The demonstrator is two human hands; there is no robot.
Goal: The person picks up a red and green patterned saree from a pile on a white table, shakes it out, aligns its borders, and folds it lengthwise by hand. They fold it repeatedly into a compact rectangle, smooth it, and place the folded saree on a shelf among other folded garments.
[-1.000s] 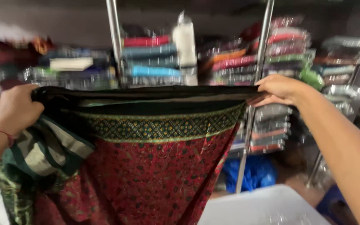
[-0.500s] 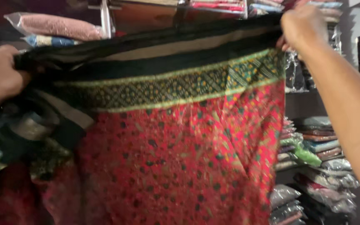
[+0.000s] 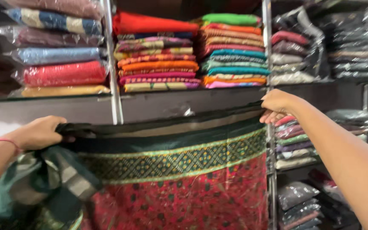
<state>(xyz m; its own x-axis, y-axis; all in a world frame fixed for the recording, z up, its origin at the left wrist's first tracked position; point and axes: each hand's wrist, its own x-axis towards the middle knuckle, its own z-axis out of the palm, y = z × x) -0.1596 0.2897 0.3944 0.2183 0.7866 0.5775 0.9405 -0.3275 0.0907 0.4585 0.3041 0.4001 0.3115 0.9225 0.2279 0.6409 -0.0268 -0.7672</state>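
Head view shows the left hand (image 3: 39,133) and right hand (image 3: 276,106) each pinching the top edge of a red patterned cloth (image 3: 179,191), stretched before the shelves (image 3: 158,100); soft, light, likely slippery, best gripped along that edge.

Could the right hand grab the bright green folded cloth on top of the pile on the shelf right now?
Probably not right away. The right hand is gripping the red and green cloth by its top edge, and the green folded cloth sits well above it. The path looks open otherwise.

Bare forearms, red thread wristband (image 3: 6,142)
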